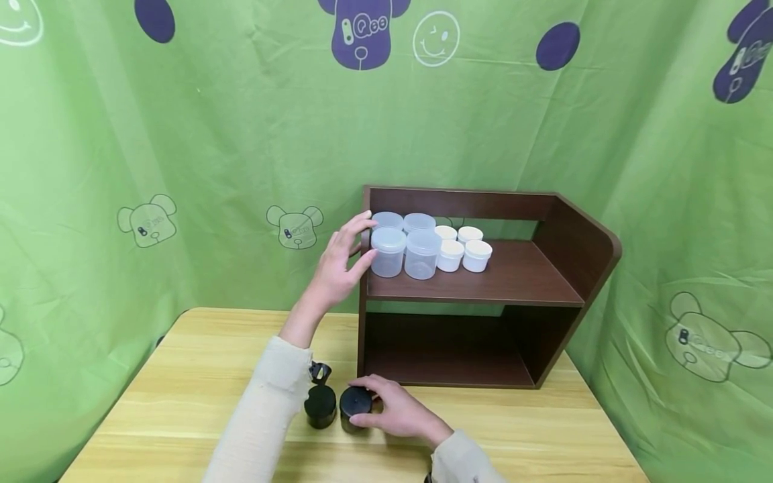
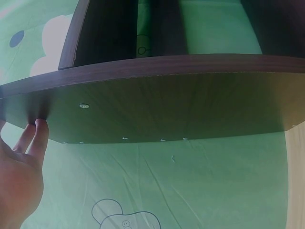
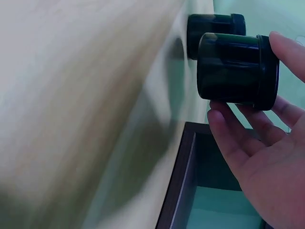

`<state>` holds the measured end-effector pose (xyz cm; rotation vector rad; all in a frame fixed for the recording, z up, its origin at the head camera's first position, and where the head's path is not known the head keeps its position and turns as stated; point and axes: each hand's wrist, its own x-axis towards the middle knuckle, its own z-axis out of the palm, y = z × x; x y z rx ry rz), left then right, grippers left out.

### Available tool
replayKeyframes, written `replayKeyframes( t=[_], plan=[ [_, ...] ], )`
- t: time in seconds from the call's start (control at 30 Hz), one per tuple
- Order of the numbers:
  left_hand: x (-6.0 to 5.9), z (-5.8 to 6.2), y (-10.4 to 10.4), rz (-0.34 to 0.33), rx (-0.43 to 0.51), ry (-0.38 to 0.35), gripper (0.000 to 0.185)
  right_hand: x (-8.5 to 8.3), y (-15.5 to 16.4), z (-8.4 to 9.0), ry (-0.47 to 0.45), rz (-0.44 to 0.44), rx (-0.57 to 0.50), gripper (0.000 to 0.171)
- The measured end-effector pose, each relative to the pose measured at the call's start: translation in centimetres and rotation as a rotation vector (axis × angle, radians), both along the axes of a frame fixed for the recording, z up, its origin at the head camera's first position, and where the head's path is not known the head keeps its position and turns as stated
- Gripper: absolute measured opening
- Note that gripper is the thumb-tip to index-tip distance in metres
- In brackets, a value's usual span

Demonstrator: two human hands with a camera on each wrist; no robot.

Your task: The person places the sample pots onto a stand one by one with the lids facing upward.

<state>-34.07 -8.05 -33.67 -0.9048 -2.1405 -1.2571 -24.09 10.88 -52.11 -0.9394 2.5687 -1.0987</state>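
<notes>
Four clear plastic jars stand in a block at the left end of the shelf's upper board. My left hand (image 1: 339, 261) reaches up to them, its thumb tip at the front-left clear jar (image 1: 388, 260) and a finger near the rear-left one. In the left wrist view, some fingers (image 2: 40, 138) of that hand lie against the outer side panel (image 2: 181, 105). My right hand (image 1: 398, 410) holds a black lidded jar (image 3: 231, 69) between thumb and fingers, low in front of the shelf. Beside it stands a second black jar (image 1: 321, 406).
Several small white jars (image 1: 477, 257) stand right of the clear ones on the dark brown shelf (image 1: 513, 285). A small black item (image 1: 320, 372), partly behind the left sleeve, lies behind the black jars on the wooden table (image 1: 181, 389). Green printed curtains (image 1: 241, 134) surround the table.
</notes>
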Motion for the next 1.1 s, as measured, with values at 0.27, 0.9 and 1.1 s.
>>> replayKeyframes(
  t=[0.27,0.9,1.1],
  plan=[
    [0.0,0.0,0.0,0.003,-0.001,-0.003,0.051,-0.3,1.0,1.2,-0.02,-0.015,-0.051,0.062],
    [0.2,0.2,-0.1,0.005,-0.022,0.005,0.05,-0.7,3.2,4.6,0.035,-0.064,-0.072,0.064],
    [0.0,0.5,-0.5,-0.007,-0.056,-0.004,0.052,-0.9,4.5,7.0,0.136,-0.13,-0.086,0.062]
  ],
)
